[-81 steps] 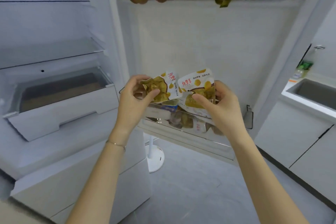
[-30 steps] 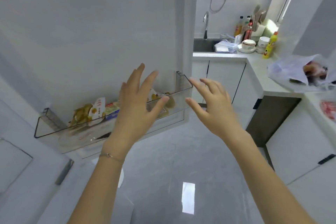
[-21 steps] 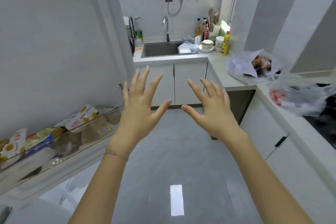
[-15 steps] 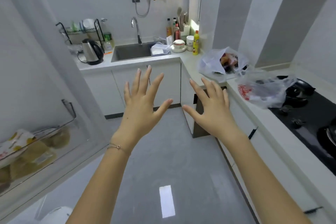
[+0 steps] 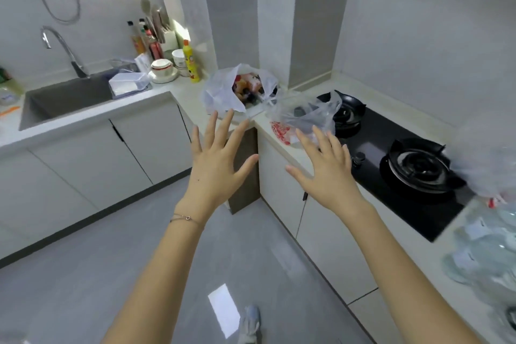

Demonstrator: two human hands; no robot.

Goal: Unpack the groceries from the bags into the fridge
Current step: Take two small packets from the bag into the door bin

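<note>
My left hand (image 5: 216, 165) and my right hand (image 5: 325, 169) are raised in front of me with fingers spread, both empty. Beyond them on the corner counter (image 5: 192, 92) stands a white plastic bag (image 5: 220, 92) holding coloured groceries. A clear plastic bag with red print (image 5: 304, 120) lies just right of it, behind my right fingertips. More clear plastic bags (image 5: 485, 257) sit blurred on the counter at the far right. The fridge is out of view.
A black gas hob (image 5: 402, 167) with two burners lies right of the bags. A sink (image 5: 64, 100) with a tap, a clear box, bowls and bottles fills the back left. White cabinets (image 5: 92, 162) line both counters; grey floor (image 5: 139, 274) lies below.
The view has swung right from the fridge door bin, where the snack packets were left, to the counter with the bags. Both hands stay spread and empty.
</note>
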